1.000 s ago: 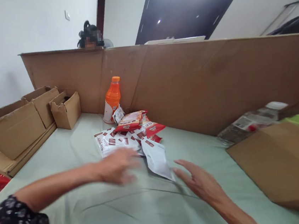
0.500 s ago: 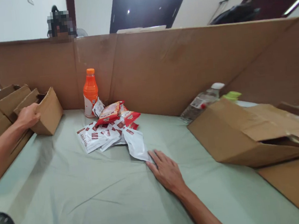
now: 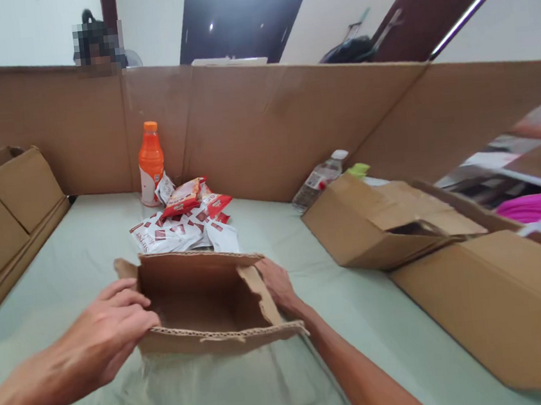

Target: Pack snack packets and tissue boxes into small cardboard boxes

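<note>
A small cardboard box (image 3: 203, 293) with its top uncovered stands in front of me, its inside bare. My left hand (image 3: 119, 321) grips its left wall, with fingers curled over the edge. Against the box's far right corner lies my right hand (image 3: 276, 282); the box hides its fingers. Just behind the box is a pile of white sachets (image 3: 167, 234) with brown print and red snack packets (image 3: 183, 197). An orange drink bottle (image 3: 151, 163) stands upright behind them.
Large cardboard boxes stand at the left (image 3: 22, 190) and right (image 3: 504, 307). A clear bottle (image 3: 321, 178) leans behind another carton (image 3: 350, 220). A tall cardboard panel (image 3: 253, 133) borders the back of the green-covered surface (image 3: 78, 261). A person's head shows above it.
My left hand has brought the small box from the left side to the front middle. My right hand has left the nearest white sachet and is now at the box. The view has swung right.
</note>
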Available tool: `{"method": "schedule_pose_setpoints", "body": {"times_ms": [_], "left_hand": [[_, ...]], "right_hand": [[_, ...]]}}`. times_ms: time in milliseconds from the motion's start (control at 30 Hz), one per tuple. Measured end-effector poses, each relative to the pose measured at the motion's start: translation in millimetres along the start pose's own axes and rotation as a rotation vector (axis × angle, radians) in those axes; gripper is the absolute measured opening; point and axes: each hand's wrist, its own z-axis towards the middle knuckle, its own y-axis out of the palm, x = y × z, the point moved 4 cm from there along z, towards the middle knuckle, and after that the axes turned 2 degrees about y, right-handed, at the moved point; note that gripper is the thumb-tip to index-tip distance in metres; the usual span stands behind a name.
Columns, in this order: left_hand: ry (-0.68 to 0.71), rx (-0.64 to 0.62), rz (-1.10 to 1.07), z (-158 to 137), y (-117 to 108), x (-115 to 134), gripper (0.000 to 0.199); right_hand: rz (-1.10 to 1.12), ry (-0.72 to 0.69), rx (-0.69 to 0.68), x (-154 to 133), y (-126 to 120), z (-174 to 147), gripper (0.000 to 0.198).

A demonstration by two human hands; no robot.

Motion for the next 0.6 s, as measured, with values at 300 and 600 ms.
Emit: {"method": "schedule_pose_setpoints", "body": {"times_ms": [300, 600], "left_hand": [[-0.057, 0.035, -0.040, 5, 19, 5, 0.034], [-0.025, 0.049, 0.030, 14, 21, 6, 0.027]], "right_hand": [[-0.009, -0.173, 0.103, -41, -90, 117, 0.055], [0.136, -0.454, 0.033, -154, -79, 223, 0.035]]}}
